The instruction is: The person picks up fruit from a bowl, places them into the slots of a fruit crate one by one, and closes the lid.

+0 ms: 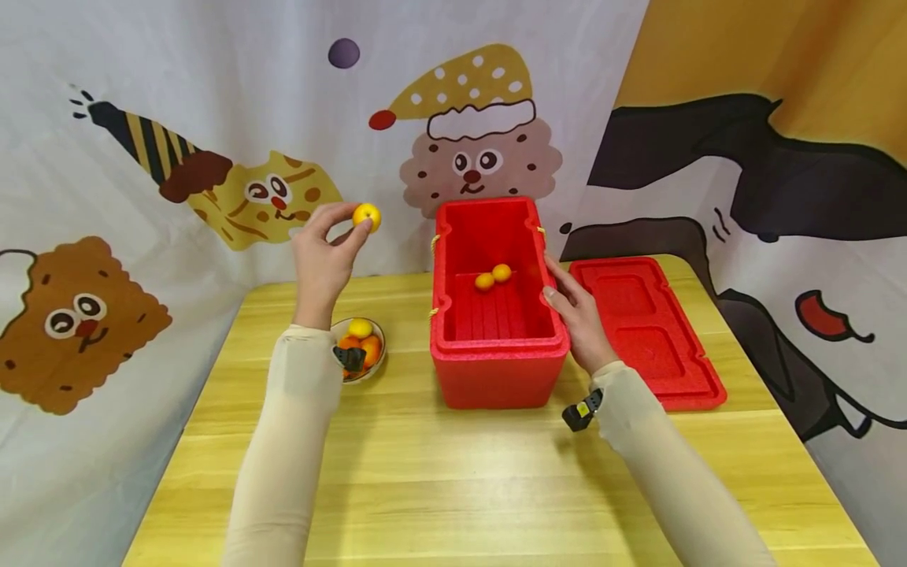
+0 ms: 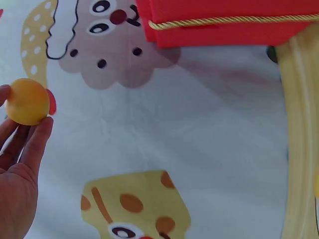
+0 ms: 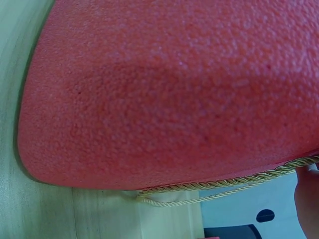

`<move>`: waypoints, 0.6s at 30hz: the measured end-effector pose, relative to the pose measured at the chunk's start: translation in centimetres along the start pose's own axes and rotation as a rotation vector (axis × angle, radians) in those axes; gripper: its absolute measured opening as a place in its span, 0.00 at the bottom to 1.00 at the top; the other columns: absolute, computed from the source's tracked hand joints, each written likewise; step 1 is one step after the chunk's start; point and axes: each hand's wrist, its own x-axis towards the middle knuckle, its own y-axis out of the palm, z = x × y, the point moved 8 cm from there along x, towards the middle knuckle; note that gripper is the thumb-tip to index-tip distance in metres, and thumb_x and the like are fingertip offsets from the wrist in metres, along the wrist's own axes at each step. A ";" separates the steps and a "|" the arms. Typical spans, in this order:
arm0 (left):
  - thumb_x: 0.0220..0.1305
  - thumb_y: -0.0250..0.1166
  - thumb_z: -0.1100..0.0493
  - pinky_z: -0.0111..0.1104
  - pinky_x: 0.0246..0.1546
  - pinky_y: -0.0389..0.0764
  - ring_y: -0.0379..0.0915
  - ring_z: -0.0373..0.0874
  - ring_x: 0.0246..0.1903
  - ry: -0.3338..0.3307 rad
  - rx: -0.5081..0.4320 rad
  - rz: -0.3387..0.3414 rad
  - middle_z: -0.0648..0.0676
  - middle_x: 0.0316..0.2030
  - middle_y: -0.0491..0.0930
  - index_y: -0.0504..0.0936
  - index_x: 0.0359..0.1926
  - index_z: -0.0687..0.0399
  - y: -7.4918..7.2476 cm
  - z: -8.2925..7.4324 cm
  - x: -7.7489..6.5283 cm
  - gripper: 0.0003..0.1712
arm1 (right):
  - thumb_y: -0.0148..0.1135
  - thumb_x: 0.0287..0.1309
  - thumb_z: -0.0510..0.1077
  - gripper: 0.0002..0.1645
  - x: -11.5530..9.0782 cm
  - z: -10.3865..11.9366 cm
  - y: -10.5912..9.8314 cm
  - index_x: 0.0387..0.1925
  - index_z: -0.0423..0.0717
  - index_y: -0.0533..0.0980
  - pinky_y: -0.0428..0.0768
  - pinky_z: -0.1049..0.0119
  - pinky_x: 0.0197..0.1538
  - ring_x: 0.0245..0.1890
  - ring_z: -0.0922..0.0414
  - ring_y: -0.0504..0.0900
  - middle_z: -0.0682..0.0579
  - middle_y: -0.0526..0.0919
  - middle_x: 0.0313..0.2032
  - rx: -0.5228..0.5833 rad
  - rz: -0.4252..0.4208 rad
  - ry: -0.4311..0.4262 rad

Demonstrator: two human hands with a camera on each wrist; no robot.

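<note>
Behind everything, got a busy cartoon-print curtain, with a light wood table below.

Starting at the left hand: raised over the table's far side, up against the curtain in the head view, pinching a yellow fruit between thumb and fingers. Pretty narrow grip. Can see a decent gap past those fingertips, then the left rim of a red box off to that hand's right.

Over on the box's far flank from there, see the right hand laid along the right rim, thumb on the edge, fingers fairly straight. Can't make out exactly where those fingertips land. Spotted a gold cord just beside it.

Just below the left hand, got a bowl of yellow and orange fruit, partly hidden by the wrist camera. To the right of the right hand, see a red lid lying flat, close to the table's right edge. Wood grain showing between both forearms.

As for direction: held fruit looks-wise roundish, with a small spot toward the head camera, so can't call a long axis. With the box, looking at length running away from the person, open side up, two small orange fruits together on the floor inside.
</note>
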 end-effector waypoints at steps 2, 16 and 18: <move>0.61 0.69 0.68 0.33 0.48 0.80 0.75 0.48 0.49 0.016 0.014 0.008 0.64 0.46 0.79 0.82 0.48 0.74 0.7 -1.3 0.2 0.16 | 0.53 0.73 0.45 0.32 0.0 0.0 -0.1 0.74 0.61 0.61 0.78 0.58 0.54 0.66 0.46 0.64 0.53 0.59 0.72 0.004 0.003 -0.005; 0.61 0.71 0.61 0.31 0.47 0.80 0.75 0.43 0.48 0.076 0.114 0.116 0.56 0.46 0.80 0.85 0.49 0.64 5.4 -1.2 3.6 0.17 | 0.55 0.71 0.47 0.33 0.1 0.3 -0.1 0.74 0.60 0.61 0.75 0.51 0.56 0.67 0.42 0.62 0.54 0.60 0.72 0.003 -0.006 -0.017; 0.61 0.71 0.61 0.31 0.47 0.80 0.75 0.44 0.48 0.077 0.136 0.144 0.56 0.46 0.80 0.84 0.49 0.65 6.3 -1.3 3.9 0.17 | 0.55 0.71 0.47 0.32 -0.1 0.1 -0.1 0.74 0.61 0.61 0.75 0.53 0.56 0.67 0.44 0.63 0.53 0.60 0.72 0.005 -0.009 0.001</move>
